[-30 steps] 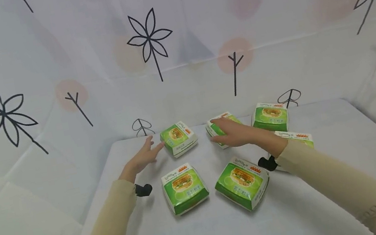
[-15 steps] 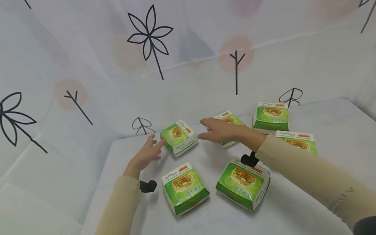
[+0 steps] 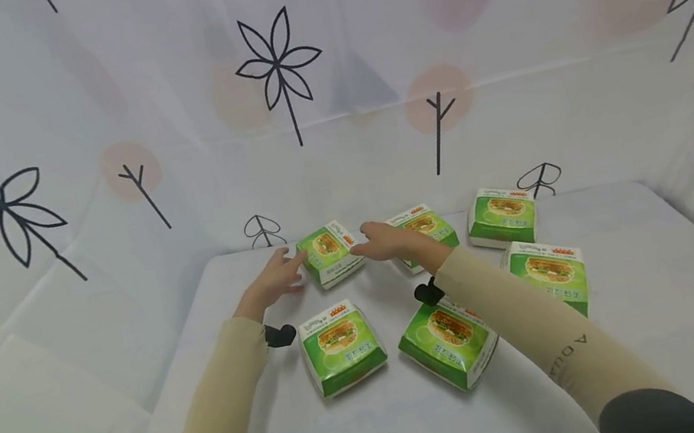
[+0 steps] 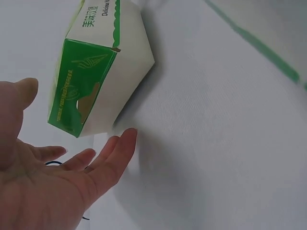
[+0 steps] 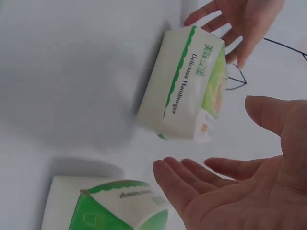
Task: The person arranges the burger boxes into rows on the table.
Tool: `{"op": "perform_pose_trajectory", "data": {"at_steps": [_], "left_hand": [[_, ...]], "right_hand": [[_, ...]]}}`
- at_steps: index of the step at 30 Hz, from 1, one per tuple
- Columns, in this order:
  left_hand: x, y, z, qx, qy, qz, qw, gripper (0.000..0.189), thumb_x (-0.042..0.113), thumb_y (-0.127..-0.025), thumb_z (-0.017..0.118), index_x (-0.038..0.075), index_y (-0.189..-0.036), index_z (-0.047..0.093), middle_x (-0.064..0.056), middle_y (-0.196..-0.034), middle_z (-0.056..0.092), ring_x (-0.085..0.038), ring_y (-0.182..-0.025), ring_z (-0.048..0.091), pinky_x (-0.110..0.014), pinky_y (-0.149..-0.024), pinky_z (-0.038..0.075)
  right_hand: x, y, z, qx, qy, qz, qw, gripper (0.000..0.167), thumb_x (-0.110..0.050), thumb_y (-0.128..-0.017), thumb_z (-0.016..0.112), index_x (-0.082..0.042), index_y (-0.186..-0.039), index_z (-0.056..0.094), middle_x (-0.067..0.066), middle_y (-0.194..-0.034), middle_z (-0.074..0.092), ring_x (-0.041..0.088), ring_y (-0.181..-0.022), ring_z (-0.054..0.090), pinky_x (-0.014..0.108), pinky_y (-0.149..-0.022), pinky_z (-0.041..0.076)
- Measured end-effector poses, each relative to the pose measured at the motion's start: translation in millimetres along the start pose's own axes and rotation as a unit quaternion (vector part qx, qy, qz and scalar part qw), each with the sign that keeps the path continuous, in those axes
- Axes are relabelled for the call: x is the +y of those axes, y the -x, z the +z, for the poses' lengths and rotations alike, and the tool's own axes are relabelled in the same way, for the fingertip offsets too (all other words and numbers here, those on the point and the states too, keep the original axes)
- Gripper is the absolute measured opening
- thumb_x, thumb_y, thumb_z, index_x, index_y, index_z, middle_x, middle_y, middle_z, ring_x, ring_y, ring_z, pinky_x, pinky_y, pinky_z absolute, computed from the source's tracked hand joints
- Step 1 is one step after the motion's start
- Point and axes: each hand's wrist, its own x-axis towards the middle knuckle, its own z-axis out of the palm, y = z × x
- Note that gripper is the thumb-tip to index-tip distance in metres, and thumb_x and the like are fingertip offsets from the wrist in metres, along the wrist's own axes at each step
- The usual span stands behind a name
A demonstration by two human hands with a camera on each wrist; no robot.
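Observation:
A green and white hamburger box [image 3: 329, 253] with a burger picture sits at the back left of the white table. My left hand [image 3: 271, 280] is at its left side, fingers spread and relaxed; the left wrist view shows the fingertips [image 4: 128, 136] just short of the box's green end [image 4: 81, 91]. On the other side, my right hand [image 3: 386, 240] reaches in from the right with its thumb apart from the fingers. In the right wrist view its palm [image 5: 230, 191] faces the hamburger box [image 5: 184, 81], holding nothing.
Behind the right hand is a second hamburger box [image 3: 428, 224], with another [image 3: 502, 215] at the back right. Below that lies one more box [image 3: 550, 272]. Nearer the front are two boxes, one left [image 3: 342, 345] and one partly under the right sleeve [image 3: 441, 339]. A patterned cloth [image 3: 365, 159] hangs behind.
My right hand has moved left, from over the back middle hamburger box to beside the back left one. My left hand has shifted slightly right. The boxes stay in place.

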Motion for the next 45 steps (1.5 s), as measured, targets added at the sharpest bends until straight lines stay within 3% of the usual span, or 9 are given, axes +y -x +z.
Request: {"op": "perform_pose_trajectory", "data": {"at_steps": [7,19,23,26,29,32,39,41,45], "left_hand": [[5.4,-2.7,4.5,0.01,0.005,-0.005,0.9999,0.085,0.046,-0.107,0.05,0.003,-0.163,0.005,-0.027,-0.165,0.02,-0.044,-0.139,0.045,-0.048,-0.106,0.05],[14.9,-5.3,3.4,-0.016,0.0,-0.023,0.9996,0.079,0.041,-0.108,0.049,0.0,-0.162,0.008,-0.029,-0.162,0.024,-0.044,-0.135,0.049,-0.046,-0.105,0.052],[18.6,-7.2,3.7,-0.031,0.005,-0.028,0.9991,0.072,0.037,-0.11,0.045,0.001,-0.163,0.01,-0.029,-0.158,0.03,-0.044,-0.132,0.051,-0.046,-0.101,0.054],[19.8,-10.9,3.0,-0.035,0.006,-0.033,0.9988,0.068,0.035,-0.112,0.041,0.004,-0.163,0.01,-0.027,-0.157,0.032,-0.044,-0.133,0.05,-0.047,-0.1,0.055],[20.7,-15.0,2.5,-0.038,0.0,-0.034,0.9987,0.066,0.034,-0.112,0.039,0.005,-0.164,0.01,-0.027,-0.158,0.031,-0.044,-0.134,0.049,-0.047,-0.1,0.055],[21.2,-15.5,1.3,-0.039,-0.006,-0.034,0.9987,0.067,0.035,-0.112,0.038,0.006,-0.164,0.008,-0.027,-0.162,0.027,-0.045,-0.136,0.048,-0.048,-0.102,0.054],[20.6,-6.8,-1.3,-0.029,-0.035,-0.04,0.9982,0.071,0.039,-0.111,0.041,0.003,-0.163,0.009,-0.026,-0.165,0.021,-0.043,-0.136,0.049,-0.049,-0.103,0.053],[21.2,-5.2,-0.5,-0.031,-0.038,-0.039,0.998,0.069,0.038,-0.111,0.041,0.002,-0.163,0.012,-0.026,-0.163,0.023,-0.043,-0.135,0.049,-0.048,-0.102,0.053],[22.9,-5.2,1.1,-0.034,-0.043,-0.029,0.9981,0.065,0.035,-0.112,0.04,0.001,-0.162,0.016,-0.026,-0.159,0.031,-0.043,-0.135,0.049,-0.048,-0.102,0.054]], "right_hand": [[-3,-15.9,9,0.01,0.032,0.019,0.9993,0.07,-0.033,-0.109,0.043,0.01,-0.158,0.02,0.027,-0.165,0.023,0.039,-0.154,0.021,0.047,-0.126,0.021],[-1,-31.9,17,0.02,0.052,0.059,0.9967,0.062,-0.03,-0.108,0.043,0.01,-0.153,0.032,0.027,-0.156,0.04,0.039,-0.144,0.04,0.048,-0.117,0.038],[1,-30.9,22,0.025,0.035,0.068,0.9968,0.049,-0.029,-0.107,0.047,0.007,-0.14,0.048,0.022,-0.13,0.059,0.032,-0.115,0.058,0.043,-0.098,0.05],[0,-31.4,27,0.023,0.024,0.065,0.9974,0.037,-0.029,-0.107,0.05,0.004,-0.125,0.055,0.013,-0.103,0.062,0.024,-0.088,0.058,0.04,-0.083,0.052],[-2,-31.6,30,0.021,0.029,0.056,0.9978,0.033,-0.029,-0.108,0.051,0.002,-0.118,0.057,0.009,-0.093,0.061,0.019,-0.077,0.055,0.037,-0.075,0.05],[-3,-31.3,30,0.02,0.047,0.049,0.9975,0.036,-0.029,-0.108,0.05,0.003,-0.119,0.057,0.013,-0.098,0.064,0.021,-0.079,0.056,0.037,-0.075,0.051],[5,-30.6,19,0.043,0.11,0.023,0.9927,0.052,-0.03,-0.108,0.048,0.012,-0.139,0.049,0.026,-0.136,0.056,0.035,-0.122,0.056,0.045,-0.102,0.048],[7,-30.8,18,0.045,0.103,0.018,0.9935,0.049,-0.028,-0.108,0.048,0.013,-0.134,0.052,0.026,-0.131,0.059,0.034,-0.116,0.059,0.043,-0.097,0.051],[5,-29.6,20,0.05,0.083,0.007,0.9952,0.037,-0.025,-0.105,0.053,0.009,-0.111,0.069,0.019,-0.103,0.073,0.025,-0.085,0.065,0.031,-0.069,0.05]]}}
